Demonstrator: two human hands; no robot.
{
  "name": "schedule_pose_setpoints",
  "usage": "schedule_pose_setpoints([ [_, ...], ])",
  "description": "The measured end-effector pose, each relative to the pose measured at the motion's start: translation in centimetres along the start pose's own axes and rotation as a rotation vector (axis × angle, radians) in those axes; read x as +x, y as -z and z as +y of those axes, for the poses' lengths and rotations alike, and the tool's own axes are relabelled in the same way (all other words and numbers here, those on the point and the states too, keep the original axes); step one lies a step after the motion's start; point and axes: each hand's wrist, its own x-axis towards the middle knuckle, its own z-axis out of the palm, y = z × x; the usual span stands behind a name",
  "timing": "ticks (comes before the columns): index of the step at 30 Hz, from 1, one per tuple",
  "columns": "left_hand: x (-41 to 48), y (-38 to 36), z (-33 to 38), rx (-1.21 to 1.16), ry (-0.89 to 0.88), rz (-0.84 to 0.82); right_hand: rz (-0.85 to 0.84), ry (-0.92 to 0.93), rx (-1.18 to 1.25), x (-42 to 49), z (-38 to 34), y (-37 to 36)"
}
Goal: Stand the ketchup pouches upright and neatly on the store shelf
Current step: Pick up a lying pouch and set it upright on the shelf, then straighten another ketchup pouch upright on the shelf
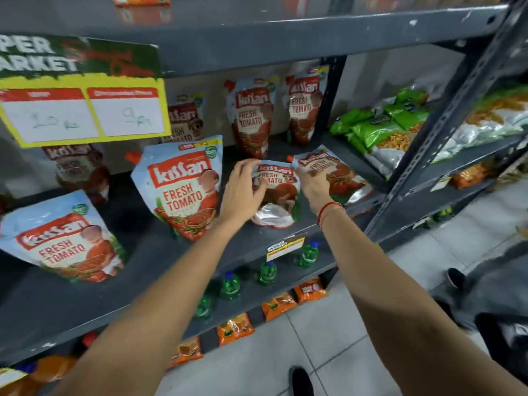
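Note:
Several Kissan ketchup pouches sit on the grey shelf (160, 252). A small pouch (275, 192) leans back near the front, its silver base toward me. My left hand (243, 190) curls on its left edge, and my right hand (314, 187) holds its right edge. The right hand also overlaps a tilted pouch (343, 175) lying beside it. Two pouches (251, 118) (305, 104) stand upright at the back. Two larger pouches (183, 187) (63, 238) lean at the left front. Further pouches (185, 118) are partly hidden behind the price sign.
A yellow price sign (85, 112) hangs from the shelf above at left. A dark upright post (445, 121) bounds the shelf on the right, with green snack bags (380, 130) beyond it. Green bottles (268, 272) and orange packets (280, 305) sit on lower shelves. The tiled floor lies below.

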Motion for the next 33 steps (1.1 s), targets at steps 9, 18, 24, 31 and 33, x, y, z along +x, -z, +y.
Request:
schedule_pose_setpoints([
  [9, 5.2, -4.9, -3.5, -0.135, 0.766, -0.247, -0.235, -0.197, 0.046, 5.3, 3.5, -1.6],
  [18, 6.1, -10.3, -11.2, -0.701, 1.136, 0.050, -0.360, -0.300, 0.206, 10.1, 5.6, -4.8],
  [24, 5.2, -5.1, -2.5, -0.861, 0.904, 0.169, -0.448, -0.175, 0.315, 7.2, 0.7, -3.4],
  [31, 6.4, -1.4, 2.4, -0.730, 0.566, 0.481, -0.513, 0.154, 0.536, 5.8, -7.0, -1.1],
  [33, 6.5, -1.1, 3.1, -0.736, 0.510, 0.547, -0.536, 0.237, 0.537, 6.1, -7.7, -0.7],
])
